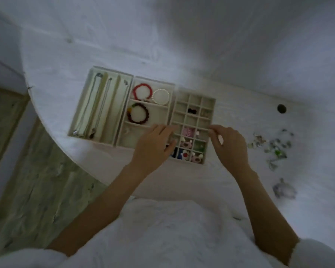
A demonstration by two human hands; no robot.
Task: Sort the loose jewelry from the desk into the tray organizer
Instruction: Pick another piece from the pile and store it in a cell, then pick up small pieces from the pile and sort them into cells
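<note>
Cream felt trays sit side by side on my white desk [240,180] as I sort jewelry, both hands over the gridded tray [209,105] on the right of the set. My left hand [153,146] lies across that tray's near left edge with its fingers fairly straight and reaching toward the middle cells; it seems to hold nothing, though blur hides the fingertips. My right hand [228,144] hovers at the tray's right rim, fingers bent as if pinching something small. I cannot tell whether a piece is actually between them.

The loose jewelry [273,146] still to be sorted lies scattered on the desk to the right of my right hand, near it and well apart from my left, so the right hand is the one to reach for it. A further pale clump [284,188] lies closer to me on that side.

The long-slot tray [101,105] on the left holds thin chains laid lengthwise, running away from me. The middle tray [153,82] holds a red bracelet [141,92] and a white bracelet [161,96] in its far section, and a dark beaded bracelet [138,114] in the next. The near cells of the gridded tray hold small pink, red, blue and green pieces; most far cells look empty.
</note>
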